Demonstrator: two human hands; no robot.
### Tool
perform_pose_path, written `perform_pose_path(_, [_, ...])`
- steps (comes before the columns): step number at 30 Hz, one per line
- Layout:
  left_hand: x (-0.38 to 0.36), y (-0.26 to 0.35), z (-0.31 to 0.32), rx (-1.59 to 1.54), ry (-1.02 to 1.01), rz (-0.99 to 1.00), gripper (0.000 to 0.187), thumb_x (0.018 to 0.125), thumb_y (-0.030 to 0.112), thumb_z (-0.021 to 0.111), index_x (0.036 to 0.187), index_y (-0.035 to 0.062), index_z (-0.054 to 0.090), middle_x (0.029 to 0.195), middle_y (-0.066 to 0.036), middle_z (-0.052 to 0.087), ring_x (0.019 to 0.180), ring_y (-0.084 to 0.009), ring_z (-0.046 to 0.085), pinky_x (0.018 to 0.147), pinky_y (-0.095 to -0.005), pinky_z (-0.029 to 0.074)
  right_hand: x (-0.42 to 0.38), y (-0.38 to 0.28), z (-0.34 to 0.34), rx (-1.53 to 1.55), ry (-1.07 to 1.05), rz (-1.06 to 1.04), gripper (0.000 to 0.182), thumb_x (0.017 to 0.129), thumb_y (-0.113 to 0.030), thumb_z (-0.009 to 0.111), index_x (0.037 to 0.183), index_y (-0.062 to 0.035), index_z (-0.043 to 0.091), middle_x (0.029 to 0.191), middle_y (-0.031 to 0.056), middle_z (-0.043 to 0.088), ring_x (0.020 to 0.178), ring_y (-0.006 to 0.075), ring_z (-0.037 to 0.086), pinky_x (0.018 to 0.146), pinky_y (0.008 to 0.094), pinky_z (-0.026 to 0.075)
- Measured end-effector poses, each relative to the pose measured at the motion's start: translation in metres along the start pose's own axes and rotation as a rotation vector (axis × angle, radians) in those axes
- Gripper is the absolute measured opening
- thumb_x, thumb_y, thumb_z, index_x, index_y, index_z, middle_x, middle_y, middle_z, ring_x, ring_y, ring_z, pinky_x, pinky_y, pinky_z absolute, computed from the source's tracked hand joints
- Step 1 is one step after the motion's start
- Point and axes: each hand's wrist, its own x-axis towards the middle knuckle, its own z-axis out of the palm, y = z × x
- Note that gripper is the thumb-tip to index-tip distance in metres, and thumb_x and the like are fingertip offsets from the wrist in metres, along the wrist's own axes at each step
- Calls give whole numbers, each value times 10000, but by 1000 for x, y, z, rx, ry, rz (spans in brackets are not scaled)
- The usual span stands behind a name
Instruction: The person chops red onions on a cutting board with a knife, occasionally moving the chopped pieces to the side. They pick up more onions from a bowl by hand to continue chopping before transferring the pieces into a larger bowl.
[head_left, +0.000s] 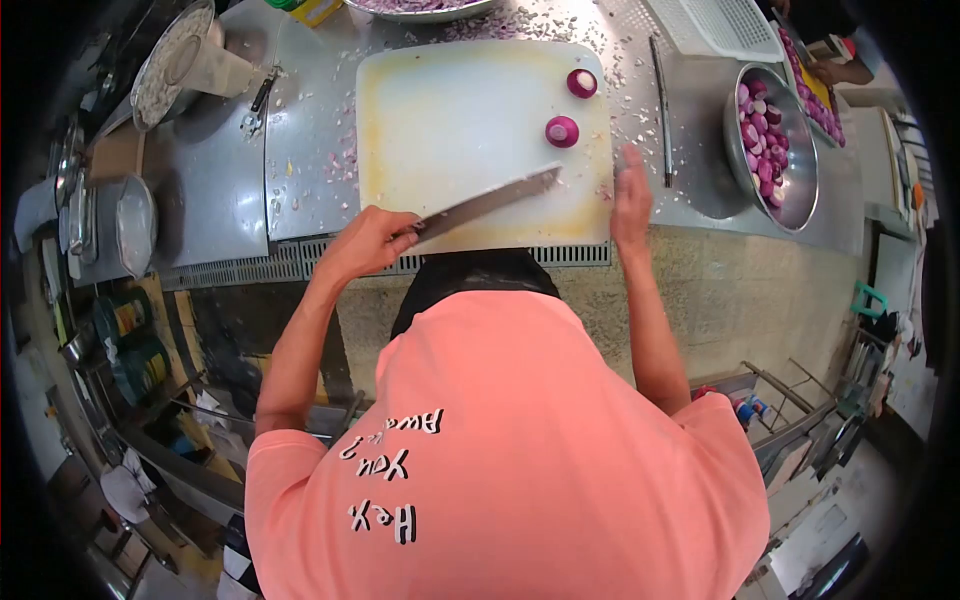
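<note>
Knife handle is hidden inside the left hand (372, 240), which is fisted tight around it at the near-left edge of the cutting board (450, 100). The knife (487, 200) lies low over the board's near edge; can't tell whether the blade touches it. Long axis runs left to right, tip pointing right and slightly away from the body, toward the right hand (630, 195). That hand is open, fingers straight, holding nothing, resting at the board's near-right corner. Two red onion halves (562, 131) sit beyond the tip, apart from it. Steel bowl (735, 130) of peeled onions far right, partly cut off by lens distortion.
</note>
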Motion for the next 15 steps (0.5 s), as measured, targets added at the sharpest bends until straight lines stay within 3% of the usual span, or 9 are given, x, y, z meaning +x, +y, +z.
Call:
perform_pose_path(2, [-8,-8,-15,-56,11,-45,161,858,95,637,982,-7,647,733,-219,610,665,-356,611,621,-386,472,-20,-11,19,-4,-54,44,488,1026,-288,434,1412,8,467,1507,229,400,1419,389,344,1175,460,252])
perform_pose_path(4, [-15,-10,-29,-109,21,-90,169,869,100,629,997,-10,648,717,-216,604,641,-343,609,606,-377,467,-34,-33,47,-583,-105,-11,604,1019,-355,442,1484,18,342,1569,278,241,1465,453,193,1196,547,132])
perform_pose_path(5, [-20,-9,-35,-114,127,-148,173,879,98,619,1011,-8,655,700,-211,602,610,-336,600,586,-370,459,-41,-41,61,-581,-100,-2,604,1019,-355,442,1484,18,342,1569,278,241,1465,453,193,1196,547,132])
perform_pose_path(7, [-22,-12,-39,-113,231,-204,179,889,96,608,1025,-7,661,683,-206,599,580,-329,592,567,-362,451,-51,-59,88,-505,-63,-72,677,1009,-398,450,1500,38,285,1585,308,140,1460,514,115,1179,614,81])
perform_pose_path(8, [-18,-19,-37,-17,364,-188,204,889,106,613,1052,-3,668,688,-209,613,578,-343,599,561,-372,458,-53,-74,101,-503,-58,-72,677,1009,-398,450,1500,38,285,1585,308,140,1460,514,115,1179,614,81])
perform_pose_path(10, [-7,-34,-21,131,627,-148,270,887,124,618,1128,19,679,728,-227,648,635,-383,645,578,-421,489,-53,-102,114,-185,-197,-105,652,1008,-349,461,1494,52,289,1581,292,182,1467,484,144,1192,576,99])
perform_pose_path(11, [-5,-41,-10,135,633,-147,270,887,124,618,1128,19,679,728,-227,648,635,-383,645,578,-421,489,-49,-107,112,-181,-194,-111,652,1008,-349,461,1494,52,289,1581,292,182,1467,484,144,1192,576,99])
perform_pose_path(13, [0,-20,16,289,584,-229,305,886,124,611,1168,25,671,758,-240,653,702,-396,666,603,-468,499,-39,-112,106,164,-321,-155,606,1019,-307,454,1484,54,309,1564,276,248,1462,452,206,1194,550,137])
perform_pose_path(15, [-5,2,47,346,555,-191,332,892,99,582,1209,40,660,767,-253,644,699,-429,648,600,-494,498,-31,-108,94,197,-269,-158,582,1024,-292,448,1477,51,325,1550,267,284,1455,438,238,1191,541,158])
